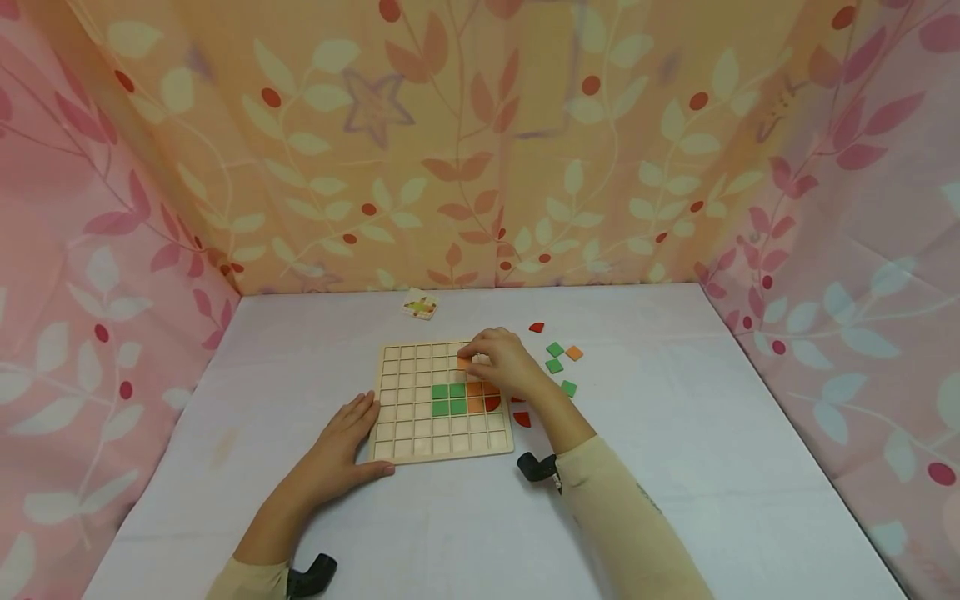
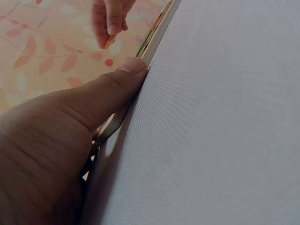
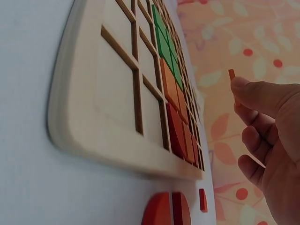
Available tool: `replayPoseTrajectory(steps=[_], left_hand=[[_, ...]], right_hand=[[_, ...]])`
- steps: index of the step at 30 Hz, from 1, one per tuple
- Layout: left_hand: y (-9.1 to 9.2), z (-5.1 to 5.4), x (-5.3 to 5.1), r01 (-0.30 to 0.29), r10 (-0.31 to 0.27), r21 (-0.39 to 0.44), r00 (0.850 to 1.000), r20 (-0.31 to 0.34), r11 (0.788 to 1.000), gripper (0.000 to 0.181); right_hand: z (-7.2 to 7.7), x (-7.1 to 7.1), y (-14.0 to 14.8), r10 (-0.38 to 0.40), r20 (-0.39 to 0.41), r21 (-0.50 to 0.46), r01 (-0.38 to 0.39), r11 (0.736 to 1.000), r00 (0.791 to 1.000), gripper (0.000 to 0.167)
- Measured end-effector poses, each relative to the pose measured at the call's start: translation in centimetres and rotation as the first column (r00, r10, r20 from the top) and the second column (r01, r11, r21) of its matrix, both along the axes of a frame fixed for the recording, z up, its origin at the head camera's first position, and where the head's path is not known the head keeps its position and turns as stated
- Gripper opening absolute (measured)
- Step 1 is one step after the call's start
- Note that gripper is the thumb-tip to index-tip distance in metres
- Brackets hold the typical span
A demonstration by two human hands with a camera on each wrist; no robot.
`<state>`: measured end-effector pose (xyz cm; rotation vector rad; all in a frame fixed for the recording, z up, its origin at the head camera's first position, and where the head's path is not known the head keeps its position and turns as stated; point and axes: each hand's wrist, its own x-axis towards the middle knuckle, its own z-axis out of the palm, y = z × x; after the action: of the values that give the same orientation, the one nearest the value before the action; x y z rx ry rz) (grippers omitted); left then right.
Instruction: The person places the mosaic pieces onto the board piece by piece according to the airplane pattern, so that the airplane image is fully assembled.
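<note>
My right hand pinches an orange square tile between thumb and fingertips, over the upper right part of a wooden grid board. In the right wrist view the tile stands on edge in the pinch, clear of the board. Green square tiles, orange square tiles and a red rounded piece fill cells right of the board's middle. My left hand rests at the board's left edge, fingers along the side and thumb at the near corner. The right hand covers some upper right cells.
Right of the board lie loose green tiles, an orange tile and red quarter-round pieces. A small pattern card lies behind the board. Patterned cloth walls stand around the white table.
</note>
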<state>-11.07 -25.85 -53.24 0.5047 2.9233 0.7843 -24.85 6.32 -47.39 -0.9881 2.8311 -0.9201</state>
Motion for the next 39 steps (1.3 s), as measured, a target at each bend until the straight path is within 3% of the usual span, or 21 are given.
replayPoseTrajectory(steps=[16,23,39], left_hand=[[0.0,0.1,0.0,0.001,-0.001,-0.005,1.000,-0.006,1.000,0.115],[0.0,0.0,0.0,-0.001,0.001,-0.005,1.000,-0.006,1.000,0.115],[0.2,0.3,0.1,0.000,0.000,-0.004,1.000,0.005,1.000,0.113]], right_hand=[[-1.8,0.0,-3.6,-0.037,0.040,-0.018,0.038,0.999,0.999,0.030],[-2.5,0.0,-4.7,-0.028,-0.025,0.064,0.029,0.998,0.999,0.028],[-2.3,-0.3,-5.1,-0.021,-0.028,0.185,0.026,0.982,0.999,0.024]])
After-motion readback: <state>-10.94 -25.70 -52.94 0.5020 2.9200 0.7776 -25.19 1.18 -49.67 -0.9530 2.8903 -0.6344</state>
